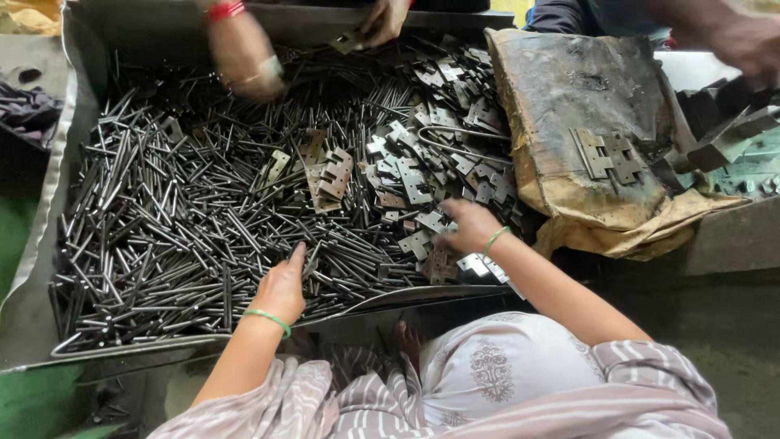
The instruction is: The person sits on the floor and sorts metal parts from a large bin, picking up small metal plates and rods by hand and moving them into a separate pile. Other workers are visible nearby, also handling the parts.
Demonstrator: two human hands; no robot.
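A big metal tray [36,244] holds a heap of thin steel pins [171,219] on its left and a pile of flat hinge plates [422,154] on its right. My left hand [282,289] rests on the pins near the tray's front rim, fingers curled down among them; a grip on a pin cannot be made out. My right hand [470,226] reaches into the hinge plates at the pile's near edge, fingers bent over the plates. Both wrists wear green bangles.
Another person's hands [244,53] work at the tray's far side, one blurred above the pins, one [382,18] on a hinge plate. A stained cloth pad [569,89] with joined hinges [608,154] lies to the right. A third person's hand [747,41] is at top right.
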